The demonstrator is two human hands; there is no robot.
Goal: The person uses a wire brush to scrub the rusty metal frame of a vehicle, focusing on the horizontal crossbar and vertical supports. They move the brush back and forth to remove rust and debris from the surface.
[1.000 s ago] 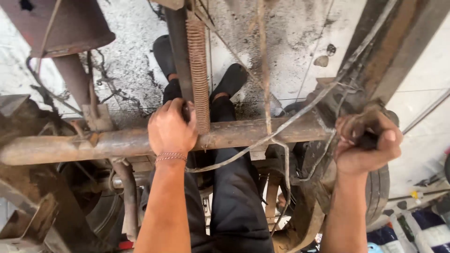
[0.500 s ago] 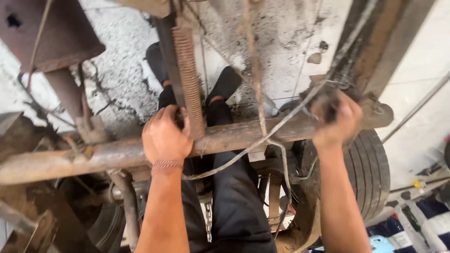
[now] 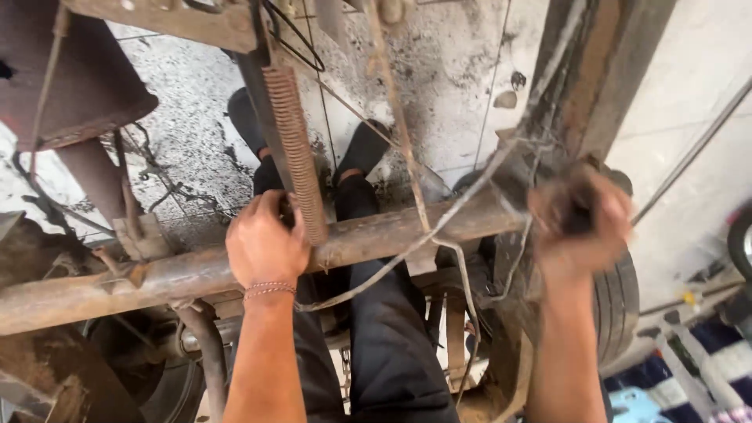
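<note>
A rusty round bar [image 3: 117, 283] runs across the view under a vehicle. My left hand [image 3: 266, 244] grips it from above, with the fingers curled beside the lower end of a long rusty coil spring [image 3: 294, 141]. My right hand [image 3: 583, 218] is blurred by motion and closed around a dark object [image 3: 578, 213] at the bar's right end, where grey cables [image 3: 470, 205] cross. I cannot tell what the dark object is. My legs in dark trousers [image 3: 392, 337] and dark shoes [image 3: 366, 146] show below the bar.
A tyre [image 3: 620, 301] stands just right of my right arm. A rusty frame rail [image 3: 595, 78] rises at the upper right and a rusty box-shaped part [image 3: 74, 78] hangs at the upper left. The stained tiled floor [image 3: 454, 70] lies beneath. Blue and patterned items [image 3: 689, 384] sit at the lower right.
My right hand has moved up to the bar's right end, then dropped slightly, and is now blurred. My left hand has stayed on the bar by the spring. The view has shifted closer.
</note>
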